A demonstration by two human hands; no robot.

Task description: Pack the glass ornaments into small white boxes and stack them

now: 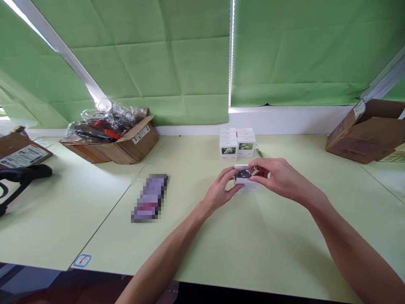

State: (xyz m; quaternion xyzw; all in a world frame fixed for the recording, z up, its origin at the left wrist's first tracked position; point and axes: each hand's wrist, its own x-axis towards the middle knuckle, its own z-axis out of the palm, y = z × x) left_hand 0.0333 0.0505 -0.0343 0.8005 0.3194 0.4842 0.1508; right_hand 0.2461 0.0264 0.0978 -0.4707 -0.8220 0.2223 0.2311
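A small white box stands on the pale green table, its top opened. My left hand grips the box from the left, fingers behind and thumb at the front. A dark rounded item shows in the box's opening. Above the box's right side, my right hand pinches a small shiny item between thumb and fingers; whether it is joined to the dark item cannot be made out. Behind the hands, several white boxes with flower pictures stand in two rows.
A blurred-out phone-like object lies left of my hands. Farther left are a carton of plastic-wrapped items, another carton and a black object. An open carton sits at right. A green item lies beside the white boxes.
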